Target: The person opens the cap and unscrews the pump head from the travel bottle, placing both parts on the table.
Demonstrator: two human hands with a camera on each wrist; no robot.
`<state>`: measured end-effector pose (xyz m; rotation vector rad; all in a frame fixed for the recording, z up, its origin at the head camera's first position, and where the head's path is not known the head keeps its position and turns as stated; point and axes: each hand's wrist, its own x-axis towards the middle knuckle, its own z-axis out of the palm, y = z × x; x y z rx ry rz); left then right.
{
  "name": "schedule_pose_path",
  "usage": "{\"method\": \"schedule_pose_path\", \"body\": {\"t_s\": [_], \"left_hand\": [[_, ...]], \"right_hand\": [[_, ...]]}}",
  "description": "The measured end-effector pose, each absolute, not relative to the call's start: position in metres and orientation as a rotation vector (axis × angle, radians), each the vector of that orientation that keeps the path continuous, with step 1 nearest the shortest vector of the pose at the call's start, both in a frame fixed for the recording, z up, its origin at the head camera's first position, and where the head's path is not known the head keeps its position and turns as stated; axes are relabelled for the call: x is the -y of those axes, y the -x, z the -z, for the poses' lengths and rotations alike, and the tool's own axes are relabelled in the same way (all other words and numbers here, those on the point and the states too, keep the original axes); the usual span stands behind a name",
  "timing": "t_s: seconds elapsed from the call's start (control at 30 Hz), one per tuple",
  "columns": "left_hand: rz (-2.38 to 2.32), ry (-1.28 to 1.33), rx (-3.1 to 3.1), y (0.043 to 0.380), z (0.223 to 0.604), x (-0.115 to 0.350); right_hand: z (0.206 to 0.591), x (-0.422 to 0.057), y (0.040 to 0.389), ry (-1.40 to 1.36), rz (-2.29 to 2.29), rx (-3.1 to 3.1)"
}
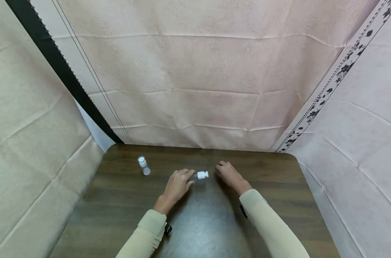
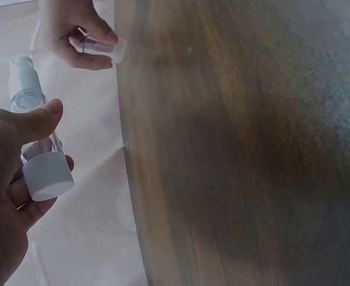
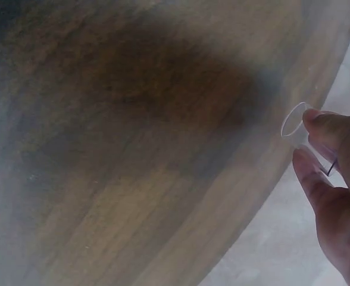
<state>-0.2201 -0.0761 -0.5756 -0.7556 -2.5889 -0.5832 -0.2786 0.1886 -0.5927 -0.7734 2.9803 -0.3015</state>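
Observation:
My left hand (image 1: 179, 184) grips a small clear pump bottle (image 2: 48, 176) with a white pump top and a white base. In the head view its white pump (image 1: 203, 175) points to the right, toward the other hand. A clear plastic cap (image 3: 294, 122) is pinched between the thumb and fingers of my right hand (image 3: 341, 161), apart from the bottle. That cap also shows in the left wrist view. On the table to the left stands or lies a second small clear bottle (image 1: 144, 165) with a white top; no hand touches it.
Both hands are above a dark brown wooden table (image 1: 118, 208) with rounded far corners. Pale cloth sheets (image 1: 195, 107) hang behind it and at both sides, close to its edges.

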Motion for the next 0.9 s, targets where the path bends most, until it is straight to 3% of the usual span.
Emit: {"method": "schedule_pose_path", "body": {"t_s": [0.9], "left_hand": [[0.599,0.744,2.597,0.219,0.583,0.076]], "right_hand": [[0.609,-0.184,0.275,0.71,0.325,-2.933]]}}
